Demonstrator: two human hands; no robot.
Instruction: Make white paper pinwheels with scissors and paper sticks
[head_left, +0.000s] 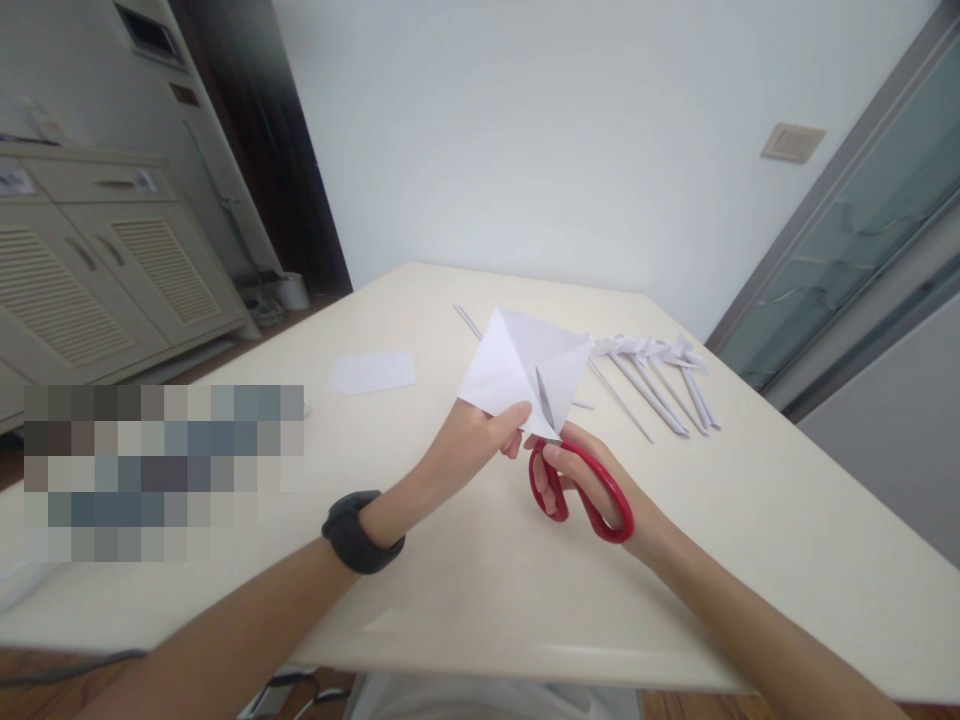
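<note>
A creased sheet of white paper [495,355] is held up above the table by my left hand [487,432], its thumb on top near the lower edge. My right hand [581,468] grips red-handled scissors [616,515], fingers through the loops. The scissor blades lie at the paper's lower right part, where a dark slit runs up toward the middle. One blade shows in the slit; the other is mostly hidden by the paper. A black band sits on my left wrist.
Several rolled paper sticks with folded paper pieces [664,385] lie at the right on the cream table [465,600]. Thin paper sticks lie behind the held sheet. A flat white paper [373,372] rests at the left. A white wall stands beyond the table.
</note>
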